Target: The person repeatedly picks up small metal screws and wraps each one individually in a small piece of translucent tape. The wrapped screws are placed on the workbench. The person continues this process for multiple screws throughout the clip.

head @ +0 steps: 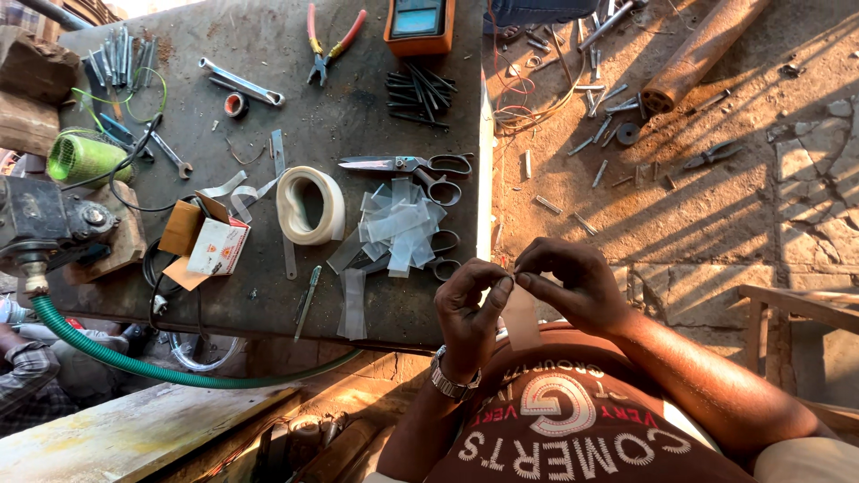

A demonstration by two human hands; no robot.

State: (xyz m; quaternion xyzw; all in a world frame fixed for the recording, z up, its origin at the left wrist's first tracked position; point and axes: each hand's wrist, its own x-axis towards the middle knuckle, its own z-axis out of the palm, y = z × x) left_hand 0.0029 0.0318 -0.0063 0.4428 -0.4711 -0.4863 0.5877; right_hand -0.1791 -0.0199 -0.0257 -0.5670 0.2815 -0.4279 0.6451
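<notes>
My left hand point(470, 309) and my right hand point(573, 282) meet in front of my chest, past the table's near right corner. Both pinch the top of a pale translucent strip point(519, 317) that hangs down between them. A wristwatch sits on my left wrist. On the dark table point(268, 54) lies a pile of similar cut translucent strips point(403, 224), a roll of white tape point(309, 206) and a pair of scissors point(420, 167). A second pair of scissors point(443, 255) is half hidden under the pile.
Red-handled pliers point(333, 45), a wrench point(242, 83), an orange meter point(420, 25), black rods point(420, 94) and a small carton point(215, 246) lie on the table. A green hose point(134, 362) runs from a machine at left. Scattered metal bits cover the dirt floor at right.
</notes>
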